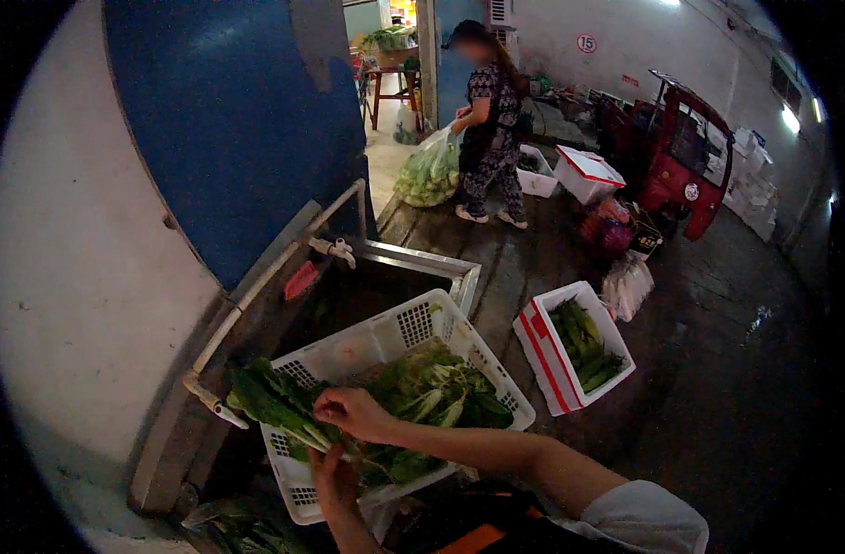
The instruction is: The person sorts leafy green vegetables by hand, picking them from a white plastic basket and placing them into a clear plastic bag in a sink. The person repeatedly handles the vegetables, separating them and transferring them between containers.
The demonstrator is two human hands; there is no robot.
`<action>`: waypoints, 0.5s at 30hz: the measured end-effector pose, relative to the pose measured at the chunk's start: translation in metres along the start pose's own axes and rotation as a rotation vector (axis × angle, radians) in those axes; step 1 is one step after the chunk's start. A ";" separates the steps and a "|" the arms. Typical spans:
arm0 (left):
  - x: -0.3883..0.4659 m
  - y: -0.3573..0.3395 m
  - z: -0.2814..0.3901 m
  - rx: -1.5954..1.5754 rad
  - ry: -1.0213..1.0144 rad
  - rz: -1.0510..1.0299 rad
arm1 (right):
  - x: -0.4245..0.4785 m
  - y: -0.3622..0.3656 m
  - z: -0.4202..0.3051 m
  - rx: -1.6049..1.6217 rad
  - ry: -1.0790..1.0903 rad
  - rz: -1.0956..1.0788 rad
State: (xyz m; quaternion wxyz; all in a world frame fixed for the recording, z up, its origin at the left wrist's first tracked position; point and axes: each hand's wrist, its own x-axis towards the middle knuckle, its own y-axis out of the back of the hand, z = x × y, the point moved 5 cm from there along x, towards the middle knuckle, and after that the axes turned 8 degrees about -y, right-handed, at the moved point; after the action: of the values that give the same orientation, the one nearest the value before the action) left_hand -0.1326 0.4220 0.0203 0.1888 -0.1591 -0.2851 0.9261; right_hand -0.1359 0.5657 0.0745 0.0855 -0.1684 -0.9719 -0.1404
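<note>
A bunch of leafy greens with pale stems is held over the left end of a white plastic basket. My left hand grips the bunch by its stems from below. Just above it, my right hand is at the leaves with its fingers curled; whether it pinches a leaf cannot be told. More leafy greens lie loose inside the basket, partly hidden by my right forearm.
Behind the basket is a metal-rimmed sink with a tap. Right of it stands a foam box of long green vegetables. Further back, a person holds a plastic bag of greens near a doorway. A red three-wheeler stands beyond.
</note>
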 end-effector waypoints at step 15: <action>-0.005 -0.006 0.000 -0.286 0.061 -0.034 | -0.018 0.015 0.001 -0.117 0.034 -0.149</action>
State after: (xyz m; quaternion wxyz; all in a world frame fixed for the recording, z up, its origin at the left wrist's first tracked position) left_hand -0.1266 0.4242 0.0250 0.1887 -0.2076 -0.4108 0.8675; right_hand -0.1146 0.5739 0.0730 0.0811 -0.0979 -0.9704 -0.2055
